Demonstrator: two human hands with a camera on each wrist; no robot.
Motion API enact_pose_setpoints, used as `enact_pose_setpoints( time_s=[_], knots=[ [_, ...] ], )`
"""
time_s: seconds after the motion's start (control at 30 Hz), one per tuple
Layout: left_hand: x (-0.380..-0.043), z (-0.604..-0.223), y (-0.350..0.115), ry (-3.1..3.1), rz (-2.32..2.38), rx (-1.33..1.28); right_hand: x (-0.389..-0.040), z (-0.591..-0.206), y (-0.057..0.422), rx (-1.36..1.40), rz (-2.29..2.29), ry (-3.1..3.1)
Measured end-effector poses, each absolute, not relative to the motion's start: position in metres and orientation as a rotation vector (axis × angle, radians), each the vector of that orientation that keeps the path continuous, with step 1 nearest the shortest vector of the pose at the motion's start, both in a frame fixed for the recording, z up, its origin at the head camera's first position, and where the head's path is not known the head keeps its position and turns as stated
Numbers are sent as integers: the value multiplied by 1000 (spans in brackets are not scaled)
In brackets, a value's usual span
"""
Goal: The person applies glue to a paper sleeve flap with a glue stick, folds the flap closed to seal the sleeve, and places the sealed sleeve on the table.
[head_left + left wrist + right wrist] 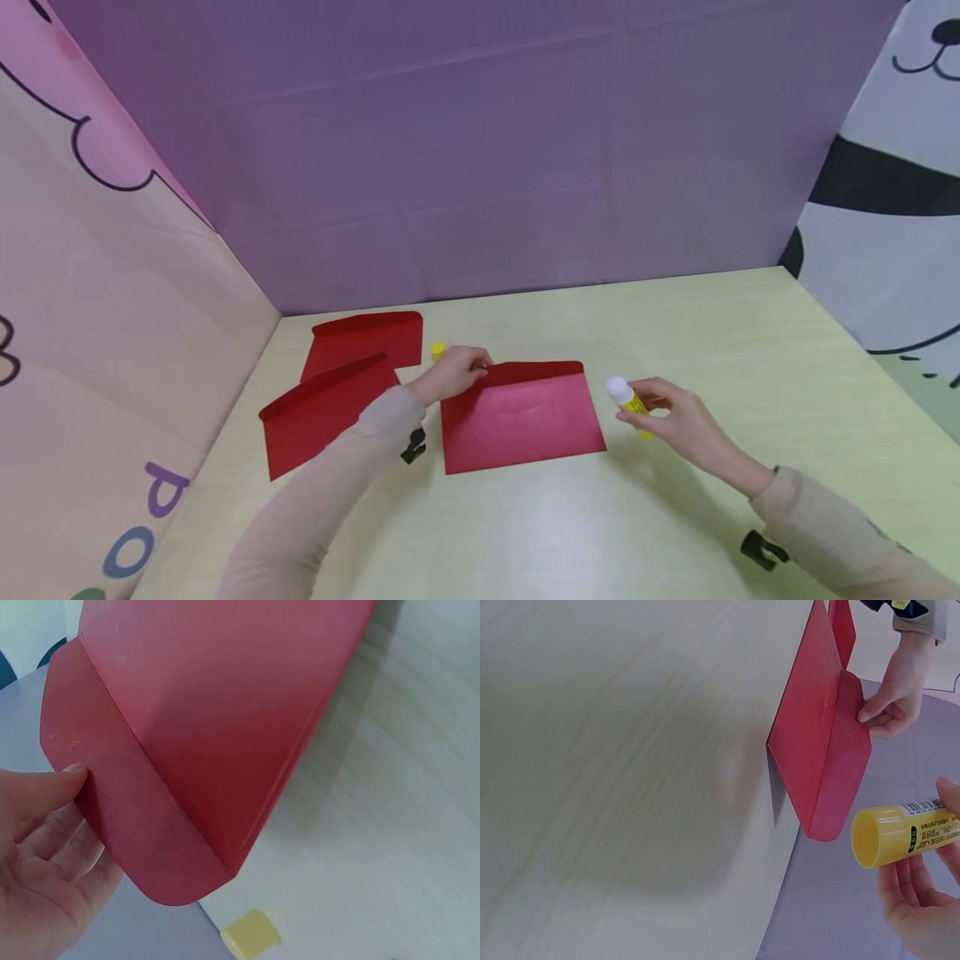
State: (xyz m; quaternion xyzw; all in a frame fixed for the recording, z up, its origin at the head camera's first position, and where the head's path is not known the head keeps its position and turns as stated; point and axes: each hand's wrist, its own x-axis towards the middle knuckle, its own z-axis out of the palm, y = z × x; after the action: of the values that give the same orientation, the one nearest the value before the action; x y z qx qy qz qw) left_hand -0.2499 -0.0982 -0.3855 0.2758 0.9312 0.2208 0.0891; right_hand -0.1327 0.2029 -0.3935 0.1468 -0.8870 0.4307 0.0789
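Observation:
A red envelope (525, 425) lies in the middle of the table with its flap folded open on the far side. My left hand (459, 372) pinches that flap near its left end; the left wrist view shows the thumb on the flap (112, 780) and the fingers behind it. To the right of the envelope, my right hand (686, 421) holds a yellow glue stick (635, 406) between thumb and fingers. Its white end tilts up toward the envelope, and its yellow end (874, 838) faces the right wrist camera. A small yellow cap (438, 351) sits just beyond the left hand.
Two more red envelopes lie at the left, the nearer one (315, 417) overlapping the farther one (367, 342). A purple backdrop (480, 167) rises behind the table (735, 333), with printed panels on both sides.

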Motion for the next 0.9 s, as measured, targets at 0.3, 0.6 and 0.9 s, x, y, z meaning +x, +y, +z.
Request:
enact_pose_setpoints(
  time_s=[0.3,0.6,0.9],
  knots=[
    [-249,-392,-88,2719,632,910,-133,-393,203,415,1314,-2670],
    [-252,-401,-85,2698,580,866,-135,-396,202,416,1311,-2668],
    [-252,-404,-82,2678,584,807,-135,-395,201,422,1308,-2669]
  ],
)
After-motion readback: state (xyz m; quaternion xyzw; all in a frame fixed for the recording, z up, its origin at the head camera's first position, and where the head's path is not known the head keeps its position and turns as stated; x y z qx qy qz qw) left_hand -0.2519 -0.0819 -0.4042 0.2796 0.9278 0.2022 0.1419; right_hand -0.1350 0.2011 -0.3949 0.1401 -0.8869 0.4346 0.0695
